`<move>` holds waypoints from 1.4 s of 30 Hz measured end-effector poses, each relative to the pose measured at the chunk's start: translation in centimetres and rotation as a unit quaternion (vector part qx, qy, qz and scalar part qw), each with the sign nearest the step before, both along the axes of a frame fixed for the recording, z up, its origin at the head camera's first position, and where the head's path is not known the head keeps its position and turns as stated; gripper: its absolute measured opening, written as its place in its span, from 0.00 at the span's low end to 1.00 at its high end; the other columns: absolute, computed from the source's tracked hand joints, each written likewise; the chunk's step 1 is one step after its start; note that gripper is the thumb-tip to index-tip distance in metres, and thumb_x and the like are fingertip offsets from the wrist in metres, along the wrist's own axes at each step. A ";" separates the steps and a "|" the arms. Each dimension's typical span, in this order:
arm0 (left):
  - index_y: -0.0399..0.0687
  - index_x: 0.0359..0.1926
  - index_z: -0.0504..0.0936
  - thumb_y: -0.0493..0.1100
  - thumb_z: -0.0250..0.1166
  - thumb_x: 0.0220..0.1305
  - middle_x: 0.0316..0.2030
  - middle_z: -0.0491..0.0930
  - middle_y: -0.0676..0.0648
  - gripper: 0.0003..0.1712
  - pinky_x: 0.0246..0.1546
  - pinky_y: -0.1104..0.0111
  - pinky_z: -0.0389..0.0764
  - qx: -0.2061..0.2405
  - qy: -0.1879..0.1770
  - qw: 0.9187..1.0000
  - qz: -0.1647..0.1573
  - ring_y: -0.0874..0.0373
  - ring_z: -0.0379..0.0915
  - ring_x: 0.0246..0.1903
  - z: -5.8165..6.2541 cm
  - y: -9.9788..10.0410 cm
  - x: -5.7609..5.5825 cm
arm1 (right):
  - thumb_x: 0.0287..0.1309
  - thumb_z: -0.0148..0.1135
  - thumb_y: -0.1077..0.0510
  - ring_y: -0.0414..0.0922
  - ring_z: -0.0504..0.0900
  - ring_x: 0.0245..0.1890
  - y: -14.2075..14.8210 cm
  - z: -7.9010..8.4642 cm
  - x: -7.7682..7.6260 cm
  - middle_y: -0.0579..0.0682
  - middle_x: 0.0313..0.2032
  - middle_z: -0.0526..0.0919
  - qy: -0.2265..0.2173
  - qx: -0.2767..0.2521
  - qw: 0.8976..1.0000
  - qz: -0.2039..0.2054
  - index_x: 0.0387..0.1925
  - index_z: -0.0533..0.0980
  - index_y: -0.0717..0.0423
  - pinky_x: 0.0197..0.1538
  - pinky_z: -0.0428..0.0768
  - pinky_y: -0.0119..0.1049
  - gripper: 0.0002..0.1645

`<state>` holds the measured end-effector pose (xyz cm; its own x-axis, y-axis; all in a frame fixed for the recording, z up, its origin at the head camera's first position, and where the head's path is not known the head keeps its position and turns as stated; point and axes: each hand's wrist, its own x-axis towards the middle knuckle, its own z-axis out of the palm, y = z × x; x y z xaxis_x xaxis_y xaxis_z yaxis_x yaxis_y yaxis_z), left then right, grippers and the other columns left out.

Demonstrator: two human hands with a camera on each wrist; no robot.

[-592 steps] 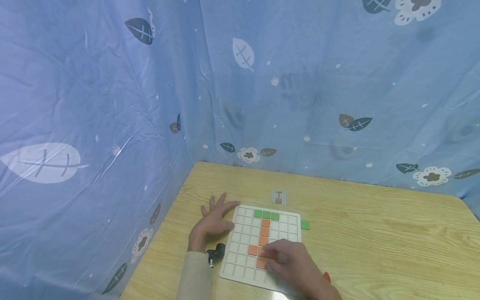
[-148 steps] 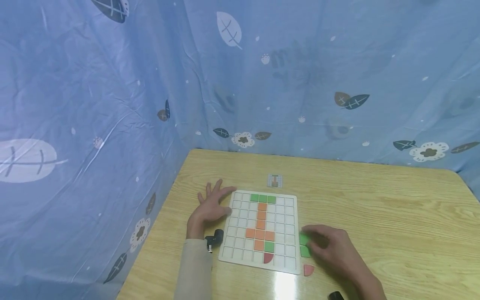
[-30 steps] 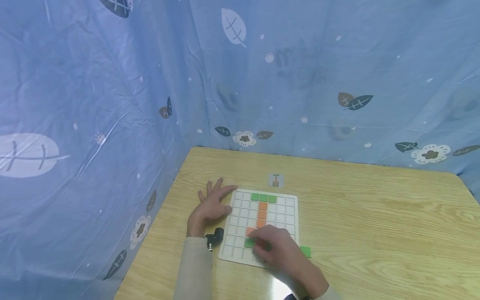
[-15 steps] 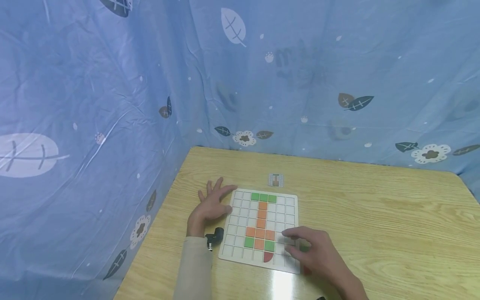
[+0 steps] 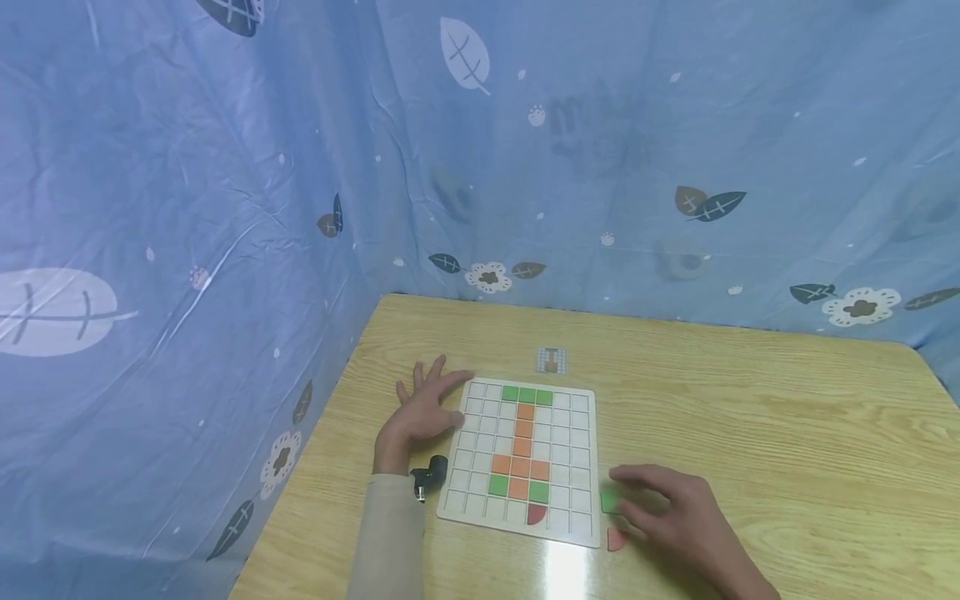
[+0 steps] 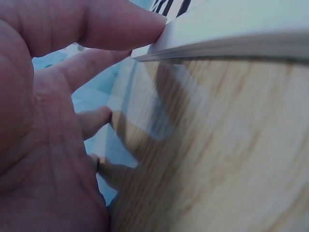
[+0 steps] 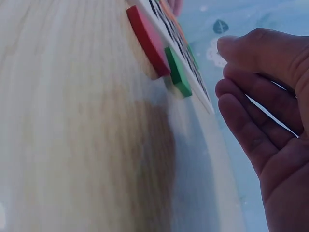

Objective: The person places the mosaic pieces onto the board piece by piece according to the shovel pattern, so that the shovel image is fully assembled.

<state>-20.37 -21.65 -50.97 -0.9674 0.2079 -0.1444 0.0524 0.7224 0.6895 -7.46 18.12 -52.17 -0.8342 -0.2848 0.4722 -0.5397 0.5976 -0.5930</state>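
Note:
A white grid board (image 5: 578,457) lies on the table. Three green square tiles (image 5: 527,395) sit in its top row, above a column of orange tiles (image 5: 524,428) that widens to a row of three. Lower down, green tiles flank an orange one, and a red quarter-circle tile (image 5: 536,514) lies below. My left hand (image 5: 422,412) is spread, its thumb and index finger touching the board's left edge. Right of the board, my right hand (image 5: 672,510) hovers with thumb and fingers apart, beside a loose green tile (image 5: 609,502) and a loose red quarter-circle tile (image 7: 148,42). It holds nothing.
Behind the board lies a small card (image 5: 551,360) printed with a grid pattern. A black wrist-camera piece (image 5: 431,472) is at my left wrist. Blue curtains (image 5: 570,183) hang along the table's far and left sides.
Over the last second my right hand has left a green tile on the board's left-middle part and moved right to the loose tiles. Earlier two loose green tiles lay there. My left hand stays put.

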 end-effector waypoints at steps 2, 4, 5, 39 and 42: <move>0.66 0.80 0.74 0.40 0.70 0.56 0.90 0.40 0.41 0.48 0.77 0.25 0.16 0.000 0.001 1.000 0.000 0.32 0.15 0.87 0.0 0.0 0.0 | 0.40 0.87 0.69 0.32 0.91 0.47 0.1 -0.1 0.2 0.36 0.45 0.94 -0.018 -0.004 1.000 -0.001 0.48 0.91 0.44 0.58 0.75 0.11 0.31; 0.66 0.80 0.74 0.39 0.70 0.55 0.90 0.40 0.41 0.48 0.77 0.24 0.16 0.000 0.003 1.000 0.000 0.32 0.15 0.87 -0.1 -0.1 0.0 | 0.41 0.87 0.68 0.32 0.91 0.48 0.1 -0.2 0.3 0.35 0.45 0.94 -0.033 -0.002 0.999 -0.004 0.49 0.91 0.43 0.58 0.75 0.10 0.31; 0.66 0.79 0.74 0.39 0.70 0.55 0.90 0.40 0.40 0.48 0.77 0.24 0.17 0.000 0.005 1.000 0.000 0.31 0.16 0.87 -0.1 -0.1 0.0 | 0.42 0.87 0.68 0.31 0.91 0.48 0.2 -0.4 0.3 0.35 0.45 0.94 -0.039 0.000 0.999 -0.005 0.49 0.91 0.42 0.58 0.74 0.10 0.31; 0.67 0.79 0.75 0.39 0.69 0.55 0.90 0.40 0.41 0.48 0.77 0.25 0.15 -0.002 0.002 1.000 0.000 0.32 0.15 0.87 -0.3 0.0 -0.1 | 0.45 0.85 0.68 0.33 0.91 0.46 0.0 -0.7 0.4 0.32 0.44 0.93 -0.048 0.001 0.999 -0.001 0.46 0.90 0.36 0.56 0.76 0.11 0.29; 0.67 0.79 0.75 0.38 0.69 0.55 0.90 0.40 0.41 0.48 0.77 0.25 0.16 -0.004 0.003 1.000 0.000 0.32 0.15 0.87 -0.2 0.0 -0.1 | 0.44 0.85 0.69 0.33 0.91 0.45 0.0 -0.3 0.3 0.32 0.43 0.93 -0.043 0.004 0.999 -0.004 0.46 0.90 0.37 0.57 0.75 0.10 0.29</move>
<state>-20.49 -21.62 -51.20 -0.9683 0.2064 -0.1406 0.0557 0.7274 0.6839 -7.14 18.16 -52.52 -0.8742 -0.2812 0.3959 -0.4815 0.6073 -0.6319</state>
